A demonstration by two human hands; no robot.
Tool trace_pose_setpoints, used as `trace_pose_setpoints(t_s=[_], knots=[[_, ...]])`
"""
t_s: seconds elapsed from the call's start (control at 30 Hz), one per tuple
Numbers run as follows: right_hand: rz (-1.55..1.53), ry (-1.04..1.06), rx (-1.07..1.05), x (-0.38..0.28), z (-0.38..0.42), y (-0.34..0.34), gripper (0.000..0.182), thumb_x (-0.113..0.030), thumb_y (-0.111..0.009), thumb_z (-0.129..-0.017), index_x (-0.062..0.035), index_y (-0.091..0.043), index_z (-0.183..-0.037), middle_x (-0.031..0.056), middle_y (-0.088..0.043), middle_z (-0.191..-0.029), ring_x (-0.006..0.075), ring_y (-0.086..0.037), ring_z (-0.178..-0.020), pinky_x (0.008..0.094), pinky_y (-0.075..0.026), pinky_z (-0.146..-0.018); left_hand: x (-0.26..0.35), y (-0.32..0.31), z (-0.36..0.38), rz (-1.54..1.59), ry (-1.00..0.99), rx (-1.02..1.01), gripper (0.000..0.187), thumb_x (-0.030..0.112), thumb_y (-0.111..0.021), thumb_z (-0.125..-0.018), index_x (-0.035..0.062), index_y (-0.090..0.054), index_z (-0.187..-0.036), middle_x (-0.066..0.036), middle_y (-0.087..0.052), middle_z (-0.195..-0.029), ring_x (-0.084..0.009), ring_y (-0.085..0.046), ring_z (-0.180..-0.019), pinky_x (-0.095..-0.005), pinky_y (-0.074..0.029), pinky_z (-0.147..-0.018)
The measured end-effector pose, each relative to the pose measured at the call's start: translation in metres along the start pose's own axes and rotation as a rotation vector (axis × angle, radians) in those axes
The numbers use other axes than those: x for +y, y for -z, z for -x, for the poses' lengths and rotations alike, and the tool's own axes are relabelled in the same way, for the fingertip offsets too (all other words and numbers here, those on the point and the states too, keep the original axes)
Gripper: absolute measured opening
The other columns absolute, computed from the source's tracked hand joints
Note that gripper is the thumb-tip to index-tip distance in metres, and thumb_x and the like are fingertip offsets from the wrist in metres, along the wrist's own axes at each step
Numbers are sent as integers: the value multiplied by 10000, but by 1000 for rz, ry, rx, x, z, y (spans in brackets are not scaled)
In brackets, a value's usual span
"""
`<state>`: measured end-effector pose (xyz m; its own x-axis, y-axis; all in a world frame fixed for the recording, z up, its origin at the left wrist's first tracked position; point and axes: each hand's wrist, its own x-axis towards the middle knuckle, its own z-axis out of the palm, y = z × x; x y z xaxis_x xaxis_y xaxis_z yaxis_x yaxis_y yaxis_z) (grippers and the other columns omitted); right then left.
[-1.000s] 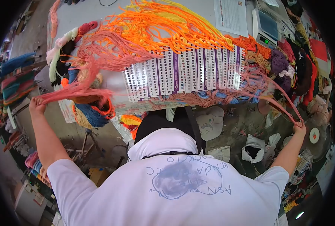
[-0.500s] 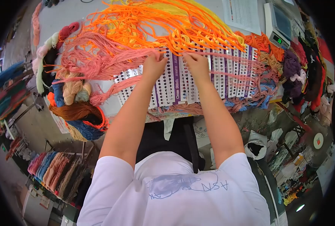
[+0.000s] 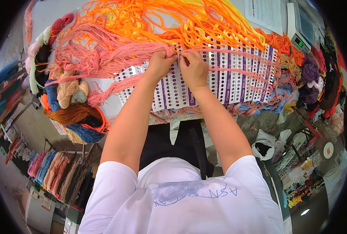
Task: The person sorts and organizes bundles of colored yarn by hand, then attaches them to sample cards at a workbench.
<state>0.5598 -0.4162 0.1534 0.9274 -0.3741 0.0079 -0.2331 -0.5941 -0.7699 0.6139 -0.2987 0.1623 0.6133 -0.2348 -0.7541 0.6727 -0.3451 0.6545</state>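
My left hand [image 3: 159, 65] is closed on the end of a thick bundle of pink thread [image 3: 122, 54], which runs off to the left. Close beside it, my right hand [image 3: 193, 69] is pinched at the pink strands, with its fingertips nearly touching the left ones. Both hands are over a row of white and purple cards [image 3: 224, 80] punched with holes. Pink strands cross the cards to the right. Orange thread [image 3: 189, 23] lies just beyond the hands, spread over the cards' far ends.
A scale [image 3: 299, 29] with a green display stands at the far right, beside a printed sheet [image 3: 264, 13]. Coloured skeins [image 3: 67, 87] lie at the table's left end, and purple yarn [image 3: 309, 74] at the right. A fan [image 3: 328, 150] stands at lower right.
My right hand has moved left to meet my left hand, and its fingers have closed in. The view has shifted slightly, and more pink thread is bunched at my left fingertips.
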Motion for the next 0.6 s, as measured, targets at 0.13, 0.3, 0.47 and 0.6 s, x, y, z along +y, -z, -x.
trace_pose_setpoints(t_s=[0.13,0.3,0.47,0.6], knots=[[-123,54,-79,5,11,9,148,-74,-612,-725,-43,-658,-862,74,-621,-882,235,-617,-752,329,-493,-658,-10,0,-11,50,-44,40,161,178,-637,-798,18,-635,-811,-22,-547,-587,-89,-471,-441,-248,-413,-411],[-169,-18,-229,-6,-5,25,228,-70,-599,-737,-73,-623,-963,82,-582,-863,246,-617,-711,347,-509,-622,-15,5,-6,-149,-179,325,174,174,-621,-761,2,-593,-757,-58,-563,-610,-115,-504,-532,-280,-422,-494],[370,264,-299,6,-22,31,174,-118,-623,-742,-101,-617,-915,52,-518,-850,235,-594,-733,368,-496,-613,4,65,29,755,-287,313,183,142,-404,-840,14,-536,-830,-88,-596,-804,-206,-564,-689,-312,-468,-634],[487,300,-257,5,-25,30,75,-136,-556,-715,-80,-578,-760,66,-515,-823,253,-521,-835,385,-462,-680,-10,75,37,1078,-302,-177,203,150,-423,-847,12,-520,-959,-90,-579,-913,-192,-553,-822,-331,-449,-806]])
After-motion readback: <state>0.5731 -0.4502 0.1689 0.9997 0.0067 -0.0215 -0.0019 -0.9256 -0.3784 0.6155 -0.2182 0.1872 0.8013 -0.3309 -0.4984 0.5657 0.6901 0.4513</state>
